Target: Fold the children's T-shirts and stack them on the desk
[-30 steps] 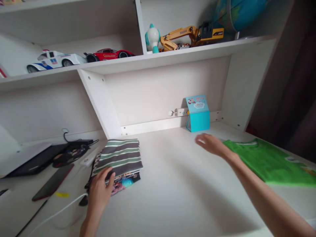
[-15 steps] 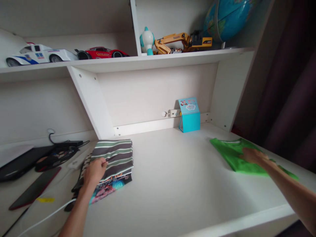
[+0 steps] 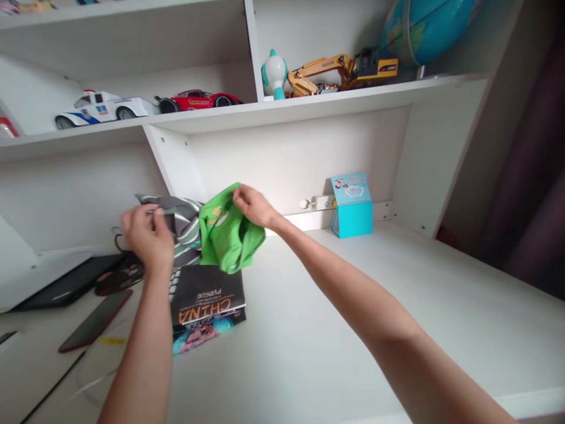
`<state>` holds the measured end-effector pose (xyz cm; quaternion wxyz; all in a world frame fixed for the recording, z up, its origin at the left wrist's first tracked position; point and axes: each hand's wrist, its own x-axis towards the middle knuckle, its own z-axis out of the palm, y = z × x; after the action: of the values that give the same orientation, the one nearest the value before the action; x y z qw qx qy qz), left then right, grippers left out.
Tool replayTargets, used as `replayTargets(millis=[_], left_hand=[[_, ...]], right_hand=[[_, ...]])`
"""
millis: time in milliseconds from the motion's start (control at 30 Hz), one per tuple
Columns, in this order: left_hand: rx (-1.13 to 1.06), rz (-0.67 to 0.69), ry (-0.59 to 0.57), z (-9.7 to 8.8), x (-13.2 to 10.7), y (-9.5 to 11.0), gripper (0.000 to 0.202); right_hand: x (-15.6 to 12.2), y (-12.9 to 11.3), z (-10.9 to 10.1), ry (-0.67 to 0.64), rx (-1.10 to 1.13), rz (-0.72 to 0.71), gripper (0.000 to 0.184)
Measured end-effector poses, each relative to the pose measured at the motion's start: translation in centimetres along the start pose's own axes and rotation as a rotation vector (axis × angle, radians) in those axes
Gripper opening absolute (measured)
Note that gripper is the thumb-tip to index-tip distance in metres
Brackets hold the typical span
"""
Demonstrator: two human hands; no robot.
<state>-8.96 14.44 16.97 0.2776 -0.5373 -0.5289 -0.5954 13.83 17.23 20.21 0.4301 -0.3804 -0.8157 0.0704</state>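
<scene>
My left hand is closed on a grey, green and white striped cloth garment, raised over the left part of the desk. Bunched in my right hand is a green shirt with a small print, hanging beside the striped garment and overlapping its right side. Beneath both lies a stack of folded clothes; its upper piece is a black garment with orange lettering "CHINA". A colourful printed garment peeks out under that at the front.
Left on the white desk are a dark tablet-like device, a black laptop-like object and cables. A blue desk calendar stands at the back near a socket. Above, a shelf carries toy vehicles and a globe.
The green shirt has left the right side of the desk and come over to the left in my right hand. My left hand has lifted the striped garment off the stack, uncovering the black one.
</scene>
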Motion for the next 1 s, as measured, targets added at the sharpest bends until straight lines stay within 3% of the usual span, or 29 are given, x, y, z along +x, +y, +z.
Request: replayTargets(millis=[67,133,333,400,467,567,633,700,800,867,933,1000], left_hand=[[0.095,0.003,-0.264,1.2,-0.7,-1.4,0.034],[0.183,-0.002,-0.439,1.6,-2.3,-2.5,0.038],[0.039,0.137,-1.059,-1.2,-9.3,-2.8,0.027],[0.035,0.148,-1.119,-1.8,-10.9,-3.1,0.028],[0.082,0.159,-1.103,-1.9,-12.0,-3.7,0.03],[0.158,0.171,-1.088,-1.8,-12.3,-4.6,0.032],[0.167,0.167,-1.066,-1.7,-11.6,-5.3,0.034],[0.164,0.136,-0.963,-1.8,-10.5,-6.3,0.038],[0.277,0.045,-0.826,-1.8,-9.0,-8.0,0.039],[0.437,-0.016,-0.894,-1.8,-9.0,-9.1,0.035],[0.529,-0.039,-1.008,-1.9,-9.6,-9.5,0.031],[0.508,0.002,-1.017,-2.4,-10.6,-9.1,0.032]], right_hand=[[0.0,0.3,2.0,-0.222,-0.023,-0.019,0.02],[-1.4,1.6,3.7,-0.369,-0.039,-0.022,0.017],[-9.3,4.7,9.3,-0.628,-0.102,-0.046,0.009],[-11.3,4.5,11.2,-0.642,-0.121,-0.069,0.016],[-12.4,3.8,12.7,-0.637,-0.157,-0.085,0.021],[-11.6,2.2,13.3,-0.605,-0.215,-0.094,0.012],[-9.6,1.1,12.1,-0.537,-0.235,-0.09,0.011],[-7.0,-0.1,9.4,-0.373,-0.226,-0.084,0.018],[-4.3,-1.9,3.5,0.08,-0.14,-0.079,0.026],[-4.4,-2.5,-0.7,0.331,-0.108,-0.059,0.03],[-6.2,-1.9,-4.1,0.325,-0.162,-0.04,0.028],[-9.3,0.1,-6.1,0.08,-0.282,-0.021,0.018]])
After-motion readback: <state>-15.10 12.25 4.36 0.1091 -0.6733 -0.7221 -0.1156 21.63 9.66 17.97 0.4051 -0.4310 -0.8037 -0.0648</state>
